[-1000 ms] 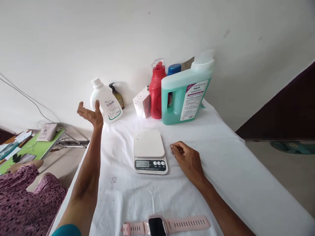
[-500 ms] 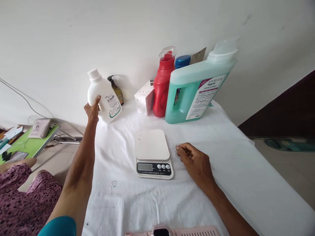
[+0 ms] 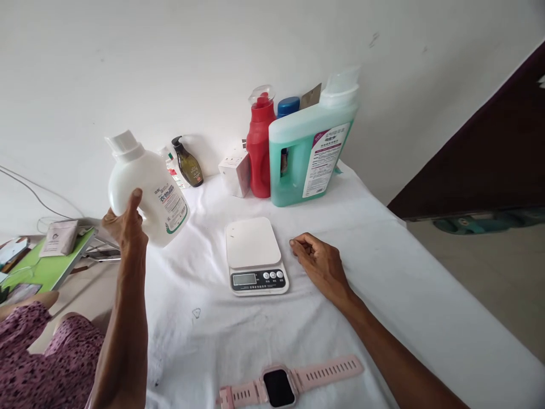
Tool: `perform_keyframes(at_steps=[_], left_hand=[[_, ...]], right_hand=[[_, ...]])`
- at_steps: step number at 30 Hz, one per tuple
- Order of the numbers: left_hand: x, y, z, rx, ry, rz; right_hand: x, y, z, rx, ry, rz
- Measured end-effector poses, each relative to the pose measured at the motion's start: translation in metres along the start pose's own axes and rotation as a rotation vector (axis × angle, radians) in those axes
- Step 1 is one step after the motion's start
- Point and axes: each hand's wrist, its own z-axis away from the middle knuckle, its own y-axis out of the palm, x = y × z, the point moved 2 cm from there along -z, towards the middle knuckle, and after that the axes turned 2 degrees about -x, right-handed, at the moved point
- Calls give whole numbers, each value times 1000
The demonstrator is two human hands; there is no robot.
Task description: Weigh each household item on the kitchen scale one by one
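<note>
I count six bottles: one white bottle (image 3: pixel 147 190) in my left hand (image 3: pixel 125 224), one small white tube bottle (image 3: pixel 171 167), one dark pump bottle (image 3: pixel 187 163), one red bottle (image 3: pixel 259 150), one blue-capped bottle (image 3: pixel 288 106), one green jug (image 3: pixel 309 156). One scale (image 3: pixel 254 255), one box (image 3: pixel 233 168), one pink watch (image 3: pixel 279 386). Two hands, including my right hand (image 3: pixel 319 264).

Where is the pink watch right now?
In the head view, the pink rubber-strapped smartwatch lies flat on the white tablecloth at the near edge, just in front of the white kitchen scale.
</note>
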Motion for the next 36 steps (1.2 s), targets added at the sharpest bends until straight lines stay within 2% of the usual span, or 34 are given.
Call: perform_keyframes(at_steps=[3,6,12,17,27,36], left_hand=[[-25,-13,16,86,-46,73],[-37,-14,39,207,-117,152],[-39,14,88,455,-187,135],[-41,34,113,553,-181,107],[-40,48,124,614,-183,139],[-34,39,121,682,-195,170]], right_hand=[[0,1,0,-9,-18,5],[1,1,1,-10,-34,-6],[1,-1,1,-7,-53,-30],[0,-1,0,-11,-45,-56],[-1,-1,0,-20,-57,-53],[-1,-1,1,-22,-60,-49]])
